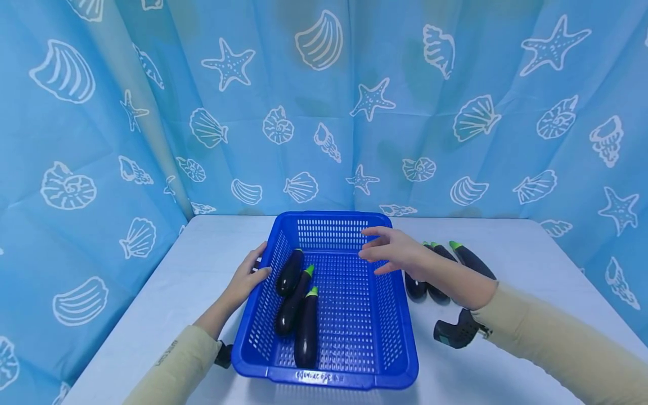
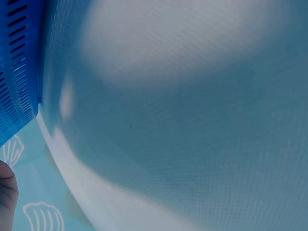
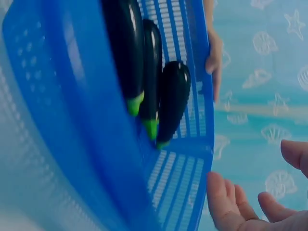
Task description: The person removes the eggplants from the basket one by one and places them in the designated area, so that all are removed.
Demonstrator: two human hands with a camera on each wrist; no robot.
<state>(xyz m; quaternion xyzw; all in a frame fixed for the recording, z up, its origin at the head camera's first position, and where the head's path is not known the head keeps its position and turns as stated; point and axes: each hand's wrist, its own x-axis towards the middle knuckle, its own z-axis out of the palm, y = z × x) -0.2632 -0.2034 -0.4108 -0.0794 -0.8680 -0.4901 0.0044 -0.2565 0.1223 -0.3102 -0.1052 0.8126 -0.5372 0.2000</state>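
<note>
Three eggplants [image 1: 295, 305] lie left inside the basket [image 1: 349, 304]; three others [image 1: 474, 262] lie on the table [image 1: 531, 259] to its right.

The basket [image 1: 346, 315] is blue, the eggplants [image 1: 306, 332] green-tipped black, the curtain [image 1: 324, 107] shell-patterned.

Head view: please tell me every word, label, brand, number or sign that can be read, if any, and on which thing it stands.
Nothing can be quoted with certainty.
Basket, near rim: a line of pale characters, too blurred to read.
Left sleeve: dark lettering, too small to read.
Device by the right sleeve: small teal patch, too small to tell whether it bears text.
</note>
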